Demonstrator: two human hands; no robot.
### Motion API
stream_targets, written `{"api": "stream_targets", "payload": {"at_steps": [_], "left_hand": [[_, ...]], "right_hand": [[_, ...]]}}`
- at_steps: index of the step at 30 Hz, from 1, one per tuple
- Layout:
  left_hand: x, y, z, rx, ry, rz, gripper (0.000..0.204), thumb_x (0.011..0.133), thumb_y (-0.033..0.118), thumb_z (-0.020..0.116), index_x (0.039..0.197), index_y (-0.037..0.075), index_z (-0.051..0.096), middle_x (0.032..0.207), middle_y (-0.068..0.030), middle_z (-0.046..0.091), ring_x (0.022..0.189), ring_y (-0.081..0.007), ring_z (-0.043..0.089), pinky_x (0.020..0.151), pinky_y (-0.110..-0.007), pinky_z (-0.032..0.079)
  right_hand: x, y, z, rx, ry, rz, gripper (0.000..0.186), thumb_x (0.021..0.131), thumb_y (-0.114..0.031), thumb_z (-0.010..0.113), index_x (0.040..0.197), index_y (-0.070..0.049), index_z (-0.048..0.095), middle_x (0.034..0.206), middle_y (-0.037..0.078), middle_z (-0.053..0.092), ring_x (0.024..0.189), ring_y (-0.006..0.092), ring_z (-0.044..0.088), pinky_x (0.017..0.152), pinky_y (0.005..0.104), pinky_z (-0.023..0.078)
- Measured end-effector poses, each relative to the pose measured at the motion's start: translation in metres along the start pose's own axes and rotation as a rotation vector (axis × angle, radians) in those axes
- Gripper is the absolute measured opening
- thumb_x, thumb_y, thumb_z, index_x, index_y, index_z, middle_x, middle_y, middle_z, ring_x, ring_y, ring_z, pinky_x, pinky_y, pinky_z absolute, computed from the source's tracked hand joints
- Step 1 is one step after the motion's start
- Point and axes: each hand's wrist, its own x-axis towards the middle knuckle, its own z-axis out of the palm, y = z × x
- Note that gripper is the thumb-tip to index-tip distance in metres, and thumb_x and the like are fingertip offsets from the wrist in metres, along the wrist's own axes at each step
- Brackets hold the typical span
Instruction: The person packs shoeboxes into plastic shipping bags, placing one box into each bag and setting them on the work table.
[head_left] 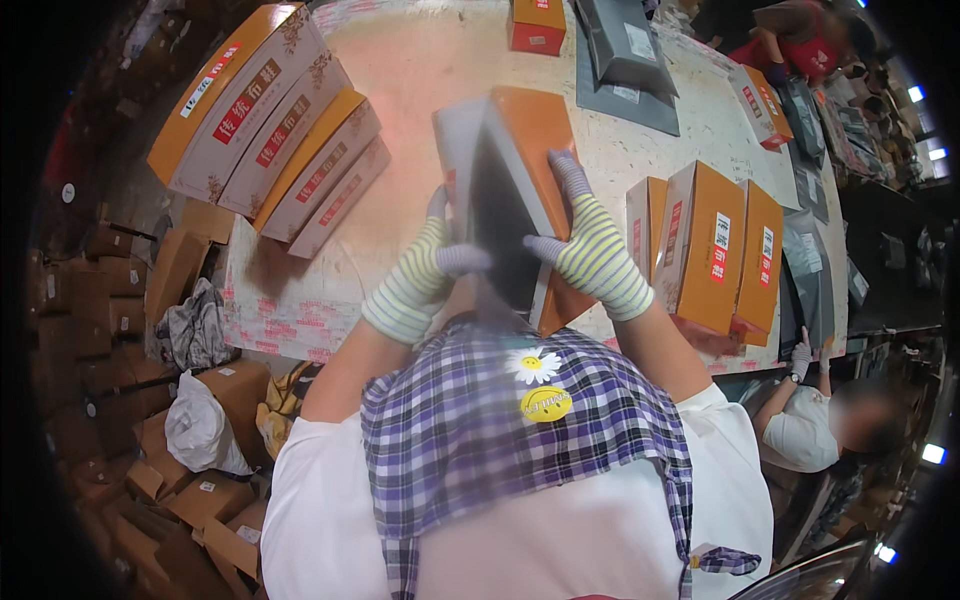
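Observation:
In front of my chest a shoebox (548, 135), orange on one side and white on the other, stands tilted and parted along its length, with a dark gap (500, 230) showing between its halves. My left hand (422, 272), in a striped knit glove, grips the white side with the thumb over the edge. On the orange side my right hand (598, 255), gloved alike, has its fingers spread along the outer face and the thumb hooked at the gap. What lies inside the dark gap is too blurred to make out.
Several shoeboxes (290, 130) lean stacked at the table's left; more shoeboxes (705, 250) stand at its right. Grey plastic mailers (630, 60) and an orange box (537, 25) lie at the far side. Cartons (215, 500) crowd the floor left. Co-workers (810, 420) are at the right.

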Motion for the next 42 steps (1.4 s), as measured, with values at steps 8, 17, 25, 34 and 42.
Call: {"api": "stream_targets", "payload": {"at_steps": [8, 17, 25, 34, 42], "left_hand": [[0.051, -0.055, -0.026, 1.027, -0.080, 0.036, 0.084, 0.084, 0.036, 0.074, 0.153, 0.007, 0.036, 0.141, -0.0151, 0.054, 0.121, -0.0235, 0.055, 0.095, -0.033, 0.049], [-0.035, 0.228, -0.107, 1.082, 1.404, 1.047, 0.076, 0.093, 0.038, 0.070, 0.148, -0.004, 0.038, 0.147, -0.0235, 0.045, 0.132, -0.0315, 0.048, 0.109, -0.041, 0.042], [-0.007, 0.177, -0.089, 0.633, 1.247, 0.705, 0.069, 0.096, 0.040, 0.066, 0.146, 0.001, 0.042, 0.144, -0.0216, 0.049, 0.126, -0.0353, 0.052, 0.103, -0.051, 0.049], [0.010, 0.185, -0.104, 0.483, 1.253, 0.384, 0.062, 0.097, 0.043, 0.057, 0.148, 0.009, 0.045, 0.155, -0.0120, 0.044, 0.141, -0.0288, 0.039, 0.115, -0.058, 0.038], [-0.036, 0.175, -0.123, 0.856, 1.084, 0.693, 0.050, 0.098, 0.031, 0.057, 0.142, 0.008, 0.051, 0.153, -0.0138, 0.043, 0.132, -0.0313, 0.050, 0.112, -0.049, 0.043]], "right_hand": [[-0.001, 0.034, 0.037, -0.892, 0.039, -0.003, 0.090, 0.078, -0.031, 0.073, 0.153, -0.003, 0.031, 0.156, 0.030, 0.028, 0.147, 0.0511, 0.021, 0.116, 0.0672, 0.019], [-0.067, 0.174, 0.004, -0.909, -0.066, 0.526, 0.088, 0.090, -0.039, 0.061, 0.160, -0.006, 0.019, 0.167, 0.020, 0.016, 0.154, 0.0404, 0.011, 0.120, 0.0627, 0.010], [-0.065, 0.222, 0.027, -0.849, 0.248, 0.342, 0.066, 0.092, -0.037, 0.053, 0.149, -0.004, 0.042, 0.159, 0.022, 0.031, 0.149, 0.0437, 0.024, 0.118, 0.0658, 0.013], [-0.073, 0.186, 0.010, -0.860, 0.159, 0.405, 0.078, 0.087, -0.045, 0.063, 0.150, -0.005, 0.041, 0.159, 0.021, 0.031, 0.147, 0.0440, 0.027, 0.118, 0.0661, 0.015], [-0.062, 0.176, 0.007, -0.664, 0.074, 0.543, 0.081, 0.088, -0.048, 0.064, 0.151, -0.003, 0.039, 0.162, 0.022, 0.027, 0.148, 0.0425, 0.027, 0.119, 0.0588, 0.021]]}}
